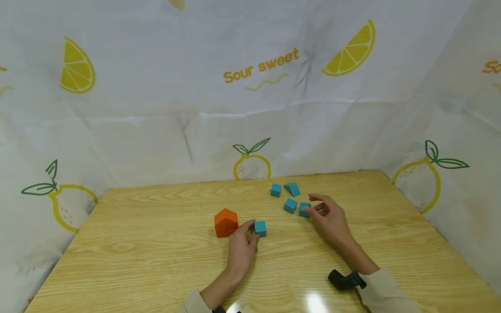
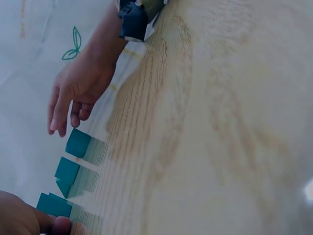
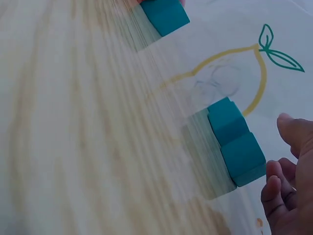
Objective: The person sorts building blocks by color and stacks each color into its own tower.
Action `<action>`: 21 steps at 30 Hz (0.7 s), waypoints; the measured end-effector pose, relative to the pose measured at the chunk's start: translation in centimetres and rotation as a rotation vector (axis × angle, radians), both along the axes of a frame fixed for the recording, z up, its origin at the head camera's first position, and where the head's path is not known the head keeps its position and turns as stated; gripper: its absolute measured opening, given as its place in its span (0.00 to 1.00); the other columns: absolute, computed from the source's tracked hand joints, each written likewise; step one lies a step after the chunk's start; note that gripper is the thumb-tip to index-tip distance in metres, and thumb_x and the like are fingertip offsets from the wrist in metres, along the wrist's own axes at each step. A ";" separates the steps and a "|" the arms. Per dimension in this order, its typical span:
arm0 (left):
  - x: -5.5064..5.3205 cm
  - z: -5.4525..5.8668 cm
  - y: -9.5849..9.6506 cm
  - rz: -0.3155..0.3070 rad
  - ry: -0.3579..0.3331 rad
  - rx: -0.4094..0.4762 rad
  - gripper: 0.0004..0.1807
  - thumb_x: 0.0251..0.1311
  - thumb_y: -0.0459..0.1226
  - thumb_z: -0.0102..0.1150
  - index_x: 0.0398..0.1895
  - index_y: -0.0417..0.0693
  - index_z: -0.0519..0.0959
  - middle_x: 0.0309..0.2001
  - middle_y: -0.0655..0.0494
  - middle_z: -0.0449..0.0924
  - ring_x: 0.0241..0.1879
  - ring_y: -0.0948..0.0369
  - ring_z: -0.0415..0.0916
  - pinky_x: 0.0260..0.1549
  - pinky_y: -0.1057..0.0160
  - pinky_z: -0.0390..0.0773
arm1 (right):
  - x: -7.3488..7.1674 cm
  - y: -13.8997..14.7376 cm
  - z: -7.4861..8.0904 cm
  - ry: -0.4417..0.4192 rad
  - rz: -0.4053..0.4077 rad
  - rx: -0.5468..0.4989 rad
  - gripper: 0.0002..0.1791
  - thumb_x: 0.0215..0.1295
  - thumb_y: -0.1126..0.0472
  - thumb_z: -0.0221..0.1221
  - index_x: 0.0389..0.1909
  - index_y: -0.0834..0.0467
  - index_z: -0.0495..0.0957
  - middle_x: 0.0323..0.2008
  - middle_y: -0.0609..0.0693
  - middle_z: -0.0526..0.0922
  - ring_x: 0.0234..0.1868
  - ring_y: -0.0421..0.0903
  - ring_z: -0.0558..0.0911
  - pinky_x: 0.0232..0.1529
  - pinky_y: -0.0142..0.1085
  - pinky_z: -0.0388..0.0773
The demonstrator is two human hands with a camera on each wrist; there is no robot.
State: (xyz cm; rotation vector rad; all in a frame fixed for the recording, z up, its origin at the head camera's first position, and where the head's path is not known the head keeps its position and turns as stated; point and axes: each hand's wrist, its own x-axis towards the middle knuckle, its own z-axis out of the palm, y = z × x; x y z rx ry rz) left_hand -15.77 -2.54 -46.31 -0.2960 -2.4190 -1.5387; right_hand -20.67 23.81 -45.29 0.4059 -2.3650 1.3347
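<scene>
My left hand (image 1: 242,251) has thumb and forefinger at the left part of a blue cube (image 1: 260,228), pinching it on the table. In the left wrist view its fingertips (image 2: 61,225) overlap that cube's lower edge. Just left of the hand stands an orange block shape (image 1: 225,222) with a peaked top, partly covered by the fingers. My right hand (image 1: 330,221) hovers beside another blue cube (image 1: 305,209), its thumb and fingers apart. The right wrist view shows those fingers (image 3: 274,188) right at the side of a blue cube (image 3: 243,159), holding nothing.
A third blue cube (image 1: 290,205) sits close to the one by my right hand. Behind them are one more blue cube (image 1: 275,190) and a blue triangular block (image 1: 292,189). A lemon-printed white cloth (image 1: 176,148) hangs behind the wooden table (image 1: 156,252).
</scene>
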 end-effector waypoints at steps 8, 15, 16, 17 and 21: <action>-0.2 -0.1 0.0 0.012 -0.013 -0.016 0.22 0.56 0.23 0.61 0.56 0.33 0.75 0.14 0.61 0.71 0.13 0.69 0.69 0.15 0.69 0.70 | -0.3 1.0 -0.5 -0.070 0.064 0.029 0.25 0.62 0.61 0.64 0.59 0.63 0.72 0.49 0.57 0.77 0.34 0.43 0.79 0.31 0.30 0.76; -0.1 0.0 0.0 0.004 -0.013 -0.020 0.22 0.57 0.22 0.61 0.57 0.33 0.74 0.14 0.59 0.72 0.13 0.69 0.69 0.15 0.69 0.70 | -0.3 0.9 -0.5 -0.105 0.070 0.013 0.24 0.60 0.65 0.65 0.57 0.66 0.74 0.44 0.59 0.79 0.34 0.45 0.81 0.32 0.30 0.77; -0.1 0.0 0.0 0.005 -0.015 -0.022 0.22 0.57 0.22 0.60 0.57 0.33 0.74 0.14 0.59 0.72 0.13 0.69 0.69 0.15 0.69 0.70 | -0.3 0.9 -0.6 -0.115 0.064 0.013 0.24 0.60 0.65 0.65 0.56 0.66 0.74 0.42 0.59 0.80 0.34 0.45 0.81 0.32 0.30 0.77; -0.1 0.0 0.0 0.004 -0.016 -0.023 0.22 0.57 0.22 0.60 0.57 0.33 0.74 0.14 0.59 0.72 0.13 0.69 0.69 0.15 0.69 0.70 | -0.3 0.9 -0.6 -0.128 0.058 0.024 0.24 0.60 0.64 0.65 0.56 0.65 0.74 0.41 0.58 0.81 0.34 0.45 0.81 0.32 0.30 0.77; -0.1 0.0 0.0 0.004 -0.017 -0.024 0.22 0.57 0.23 0.60 0.57 0.33 0.74 0.14 0.59 0.72 0.13 0.69 0.69 0.15 0.69 0.70 | -0.3 1.1 -0.7 -0.154 0.038 0.063 0.23 0.60 0.62 0.65 0.56 0.64 0.75 0.36 0.56 0.82 0.34 0.45 0.82 0.33 0.31 0.78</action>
